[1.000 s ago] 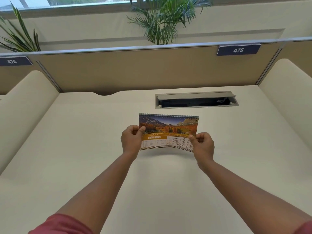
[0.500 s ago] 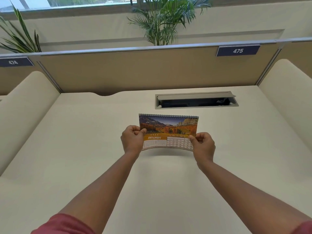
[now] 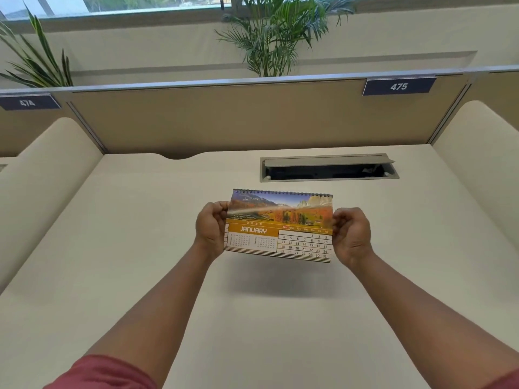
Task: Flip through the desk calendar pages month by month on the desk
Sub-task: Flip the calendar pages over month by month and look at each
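Desk (image 3: 140, 248): cream surface, wide and bare on both sides of my arms and toward me; I see open room left, right and in front of the calendar's lower edge.

Bounds: rounded cream side panels, one at left (image 3: 42, 175), one at right (image 3: 477, 153); a tan partition (image 3: 224, 122) closes the far edge.

Cable tray (image 3: 328, 169): recessed slot with its lid tipped up, set in the desk beyond the calendar, apart from it. What lies inside is too dark to make out.

Number plates on the partition: 474 (image 3: 28, 102) far left, 475 (image 3: 398, 86) right. Two palm plants behind the partition, one at centre (image 3: 275, 32), one at left (image 3: 33, 60).

Desk calendar (image 3: 279, 226): spiral-bound along its top edge, January page facing me, autumn landscape above the date grid. I hold it raised off the desk, over the middle; its shadow falls on the surface below.

Left hand (image 3: 210, 231): fingers closed on the calendar's left edge, thumb tip at the upper part of the page.

Right hand (image 3: 351, 234): fingers curled at the right edge, clamped on it as far as I can judge; the contact itself is partly hidden.

Nothing stands between the hands and the calendar.
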